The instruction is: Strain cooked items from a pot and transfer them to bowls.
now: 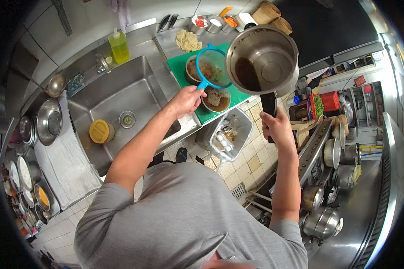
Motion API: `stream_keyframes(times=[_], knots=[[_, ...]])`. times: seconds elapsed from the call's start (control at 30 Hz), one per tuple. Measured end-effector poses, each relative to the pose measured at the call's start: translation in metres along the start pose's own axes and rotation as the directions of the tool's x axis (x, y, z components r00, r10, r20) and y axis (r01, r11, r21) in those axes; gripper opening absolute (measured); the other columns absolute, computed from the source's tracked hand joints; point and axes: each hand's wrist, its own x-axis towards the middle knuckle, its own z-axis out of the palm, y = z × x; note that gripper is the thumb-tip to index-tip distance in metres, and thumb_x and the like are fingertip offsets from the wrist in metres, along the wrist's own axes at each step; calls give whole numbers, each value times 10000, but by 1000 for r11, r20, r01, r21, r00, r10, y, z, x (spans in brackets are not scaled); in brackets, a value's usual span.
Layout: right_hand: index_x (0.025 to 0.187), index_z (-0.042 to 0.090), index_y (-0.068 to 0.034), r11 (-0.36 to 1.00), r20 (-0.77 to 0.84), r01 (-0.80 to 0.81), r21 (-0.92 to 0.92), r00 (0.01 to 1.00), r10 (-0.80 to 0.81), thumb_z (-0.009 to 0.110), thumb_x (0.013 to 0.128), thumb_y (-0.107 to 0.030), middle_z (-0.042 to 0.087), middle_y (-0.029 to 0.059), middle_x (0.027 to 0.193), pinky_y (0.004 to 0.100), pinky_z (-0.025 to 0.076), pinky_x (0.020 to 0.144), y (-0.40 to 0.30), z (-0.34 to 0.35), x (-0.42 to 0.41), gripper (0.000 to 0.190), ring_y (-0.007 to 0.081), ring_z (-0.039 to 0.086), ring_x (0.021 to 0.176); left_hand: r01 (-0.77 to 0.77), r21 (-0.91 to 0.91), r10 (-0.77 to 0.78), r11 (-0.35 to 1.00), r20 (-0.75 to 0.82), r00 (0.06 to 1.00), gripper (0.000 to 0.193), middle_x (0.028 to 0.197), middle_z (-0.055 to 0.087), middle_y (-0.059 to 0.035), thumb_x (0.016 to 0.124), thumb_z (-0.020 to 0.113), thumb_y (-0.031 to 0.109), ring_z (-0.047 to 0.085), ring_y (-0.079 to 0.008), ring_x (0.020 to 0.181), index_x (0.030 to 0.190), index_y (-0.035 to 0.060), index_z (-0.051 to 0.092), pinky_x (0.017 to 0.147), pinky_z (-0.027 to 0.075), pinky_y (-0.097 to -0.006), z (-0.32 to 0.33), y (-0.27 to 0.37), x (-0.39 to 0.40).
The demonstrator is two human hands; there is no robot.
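My left hand [188,102] grips the handle of a blue-rimmed mesh strainer [212,67], with bits lying in its mesh. The strainer is over a green cutting board [239,98] and two round containers of brown, foamy liquid, the rear one [191,69] partly under it and the front one [217,100] nearer me. In my right hand [276,126] is the black handle of a steel pot [272,50], tilted so that its inside shows, with dark brown liquid pooled at its left side. The pot is right of the strainer, its rim close to the strainer's edge.
A steel sink [121,94] holding a yellow-lidded container [101,131] lies to the left. Behind the board are a crumpled cloth [188,40], knives [168,22] and metal cups of cut food [199,23]. A lined trash bin [231,134] stands below the board; a stove with pots [332,153] is right.
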Motion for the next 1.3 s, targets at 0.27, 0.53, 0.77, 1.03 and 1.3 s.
stream_keyframes(times=[0.27, 0.53, 0.77, 1.03, 1.3], knots=[[948, 546, 27, 964, 23, 78, -253, 997, -75, 650, 883, -169, 578, 70, 655, 331, 451, 473, -6, 30, 48, 231, 163, 561, 515, 40, -51, -41, 998, -25, 999, 320, 664, 459, 7, 1035, 487, 346, 361, -72, 464, 1091, 39, 557, 396, 226, -250, -18, 6, 26], [1030, 541, 77, 823, 44, 214, -527, 973, -225, 674, 853, -182, 660, 271, 930, 441, 503, 807, -2, 48, 75, 342, 396, 655, 920, 54, -101, -56, 993, -23, 998, 306, 672, 463, 5, 1030, 496, 334, 356, -73, 465, 1069, 40, 569, 395, 221, -251, -22, 1, 33], [1034, 550, 81, 733, 29, 222, -643, 963, -267, 687, 851, -201, 659, 272, 892, 433, 503, 786, 2, 58, 81, 362, 391, 667, 904, 64, -122, -68, 990, -29, 997, 307, 671, 461, 6, 1027, 506, 335, 352, -70, 462, 1075, 39, 573, 394, 215, -249, -30, -3, 36], [922, 520, 8, 915, 47, 192, -356, 981, -188, 661, 891, -157, 577, 103, 701, 343, 452, 521, 6, 58, 81, 220, 188, 556, 560, 60, -127, -67, 990, -51, 996, 314, 677, 457, 5, 1027, 509, 338, 342, -64, 457, 1078, 35, 570, 397, 216, -244, -33, 7, 25], [841, 486, -60, 844, 176, -135, 519, 983, 49, 621, 930, -134, 455, -12, 629, 273, 337, 392, 0, 37, 37, 177, 95, 385, 437, 65, -36, -68, 997, -93, 993, 310, 674, 453, 6, 1021, 520, 334, 352, -64, 460, 1075, 33, 567, 400, 225, -233, -36, 21, 19]])
